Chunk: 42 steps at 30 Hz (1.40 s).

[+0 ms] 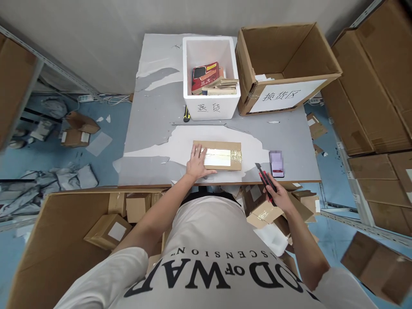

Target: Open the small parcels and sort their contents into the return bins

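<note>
A small taped cardboard box [236, 163] with a white label lies flat near the front edge of the table. My left hand [196, 164] rests on its left end, fingers stretched over the top and thumb along the near side. Off to the right, my right hand [279, 196] is closed around a red and black utility knife [268, 182], whose tip points up and left, apart from the box. Just beyond that hand a phone [277, 164] lies on the table with its screen lit.
Behind the box stand a white foam box [210, 107] of books and a large open carton [289, 96]. A yellow and black cutter [186, 114] lies beside the foam box. Below the table's front edge are a big carton [77, 195] holding boxes and a heap of opened cardboard [264, 212].
</note>
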Tool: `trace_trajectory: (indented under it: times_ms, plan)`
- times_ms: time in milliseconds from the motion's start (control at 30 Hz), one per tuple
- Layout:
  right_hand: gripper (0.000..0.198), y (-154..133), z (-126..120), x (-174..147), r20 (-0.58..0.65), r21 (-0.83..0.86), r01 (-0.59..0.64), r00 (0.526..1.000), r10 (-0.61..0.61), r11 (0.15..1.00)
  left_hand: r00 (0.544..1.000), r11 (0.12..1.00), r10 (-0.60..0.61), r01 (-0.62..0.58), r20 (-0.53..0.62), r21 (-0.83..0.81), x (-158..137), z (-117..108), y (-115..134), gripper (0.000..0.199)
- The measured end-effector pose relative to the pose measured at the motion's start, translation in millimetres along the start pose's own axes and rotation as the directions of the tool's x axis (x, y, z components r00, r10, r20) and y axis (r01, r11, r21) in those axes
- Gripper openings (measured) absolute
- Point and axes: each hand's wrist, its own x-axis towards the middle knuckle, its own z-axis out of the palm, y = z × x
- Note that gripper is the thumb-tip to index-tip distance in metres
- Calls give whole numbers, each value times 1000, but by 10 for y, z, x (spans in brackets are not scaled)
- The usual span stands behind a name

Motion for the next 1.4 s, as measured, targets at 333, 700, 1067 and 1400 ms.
trace_trajectory:
  times_ms: [333,700,1067,1400]
  plan:
    - [49,-101,1078,260,-215,424,137,975,-47,895,974,901,-125,32,-188,-432,264,-137,-541,54]
    - [49,-69,1324,450,-279,624,170,960,15,763,923,190,-163,375,348,-907,600,-113,-798,41]
    - [40,-438,1019,989,-331,489,270,937,-110,829,938,32,-244,261,245,-965,234,-150,-835,48]
    - [35,-1510,925,2177,-101,295,302,953,-285,907,891,82,-429,200,146,-976,-430,289,-395,49]
